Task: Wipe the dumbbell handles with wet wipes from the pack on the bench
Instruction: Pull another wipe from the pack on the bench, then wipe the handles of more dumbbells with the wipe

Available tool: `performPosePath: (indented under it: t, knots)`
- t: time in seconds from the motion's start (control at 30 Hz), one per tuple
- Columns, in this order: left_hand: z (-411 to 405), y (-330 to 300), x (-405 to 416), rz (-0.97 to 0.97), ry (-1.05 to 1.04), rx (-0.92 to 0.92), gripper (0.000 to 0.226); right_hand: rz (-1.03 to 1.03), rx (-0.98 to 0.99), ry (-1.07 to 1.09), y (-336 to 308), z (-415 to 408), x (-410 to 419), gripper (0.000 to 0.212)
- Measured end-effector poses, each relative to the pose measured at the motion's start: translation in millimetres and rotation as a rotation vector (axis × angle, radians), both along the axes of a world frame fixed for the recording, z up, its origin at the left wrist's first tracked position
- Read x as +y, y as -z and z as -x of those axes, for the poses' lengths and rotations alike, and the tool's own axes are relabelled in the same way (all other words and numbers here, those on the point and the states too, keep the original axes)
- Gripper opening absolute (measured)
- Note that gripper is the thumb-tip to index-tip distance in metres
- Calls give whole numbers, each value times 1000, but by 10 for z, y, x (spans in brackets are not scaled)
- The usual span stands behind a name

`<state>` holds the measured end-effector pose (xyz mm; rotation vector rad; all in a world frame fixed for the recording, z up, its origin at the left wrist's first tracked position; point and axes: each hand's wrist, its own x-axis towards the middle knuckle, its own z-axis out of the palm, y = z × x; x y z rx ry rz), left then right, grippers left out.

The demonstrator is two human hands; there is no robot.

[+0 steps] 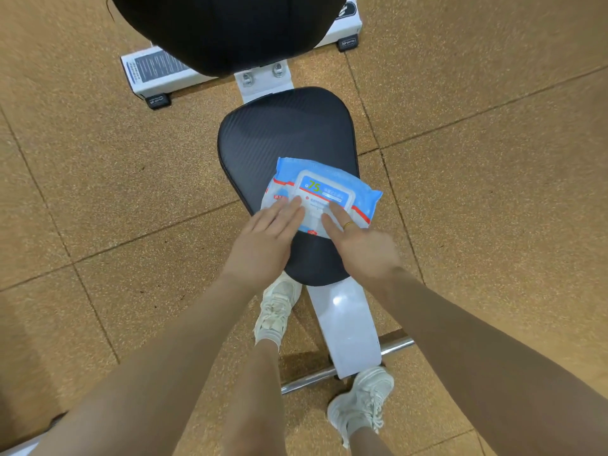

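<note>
Two hands meet over a blue and white wet wipes pack (320, 195) a little right of the frame centre. At the far left of the frame there is only the tan speckled floor (82, 192), cut by dark seams into big tiles. In the upper left a white base bar (158, 79) of the bench lies on the floor, with a black printed label and a black end cap. Above it, at the top centre, the black backrest pad (230, 28) fills the frame edge.

Coming from the lower left, the left hand (263, 240) reaches up to the pack. Its fingers are straight and close together, and the fingertips rest flat on the left part of the pack's white lid. They hold nothing. The pack lies flat on the black seat pad (279, 133), on the lower right part of it, with its right end hanging over the pad's edge.

Just to the right, the right hand (363, 248) touches the lower edge of the pack with two extended fingers; one wears a gold ring (348, 224). How its other fingers lie cannot be told.

Below the pad, the white bench frame (345, 324) runs down to a chrome crossbar (394, 347). One pale sneaker (278, 307) stands left of the frame and a second sneaker (362, 403) is at the lower right.
</note>
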<state>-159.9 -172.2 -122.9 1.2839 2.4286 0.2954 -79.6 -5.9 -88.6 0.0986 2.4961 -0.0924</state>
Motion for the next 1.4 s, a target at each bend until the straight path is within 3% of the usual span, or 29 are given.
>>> performPosePath:
  t: [0.07,0.17,0.23,0.3,0.37,0.47,0.53,0.67,0.77,0.83,1.03,1.1,1.2,1.33,1.4]
  knots:
    - [14,48,68,89,50,37,49,49,-66,43,-45,51,-13,61]
    - [39,-15,166,247,72,24,50,180,-12,168,-93,133,74,44]
    - [118,-174,269,337,60,-66,49,388,59,429,-160,171,150,37]
    - [202,-432,414,327,6,-202,47,649,139,873,-383,206,224,30]
    - [215,-784,602,108,-138,-459,39,927,134,1192,-730,198,292,23]
    - [86,-1392,888,-109,-401,-1181,33,1153,147,1332,-1307,84,430,25]
    - [-1,-1713,1055,-115,-409,-1368,37,1219,169,1377,-1621,-76,566,27]
    - [-182,-2206,1417,14,-167,-1311,22,1202,271,1416,-2122,-603,789,38]
    - [-375,-2517,1697,83,-34,-1200,16,1218,397,1548,-2517,-1098,844,32]
    - [-610,-2757,1859,112,29,-1240,14,1247,475,1636,-2758,-1516,845,25]
    - [-1668,-3356,2069,291,237,-1419,16,1086,782,1960,-3417,-2792,418,9]
    - [-2156,-3484,2034,380,282,-1460,17,989,899,2072,-3546,-3220,126,15]
    - [-2928,-3694,1780,534,425,-1517,15,900,1173,2278,-3691,-3847,-468,20]
    - [-3820,-3977,1215,764,614,-1489,10,1148,1770,2492,-3890,-4523,-1476,27]
    - [-4238,-4119,793,903,736,-1384,13,1123,1953,2568,-3987,-4768,-2079,27]
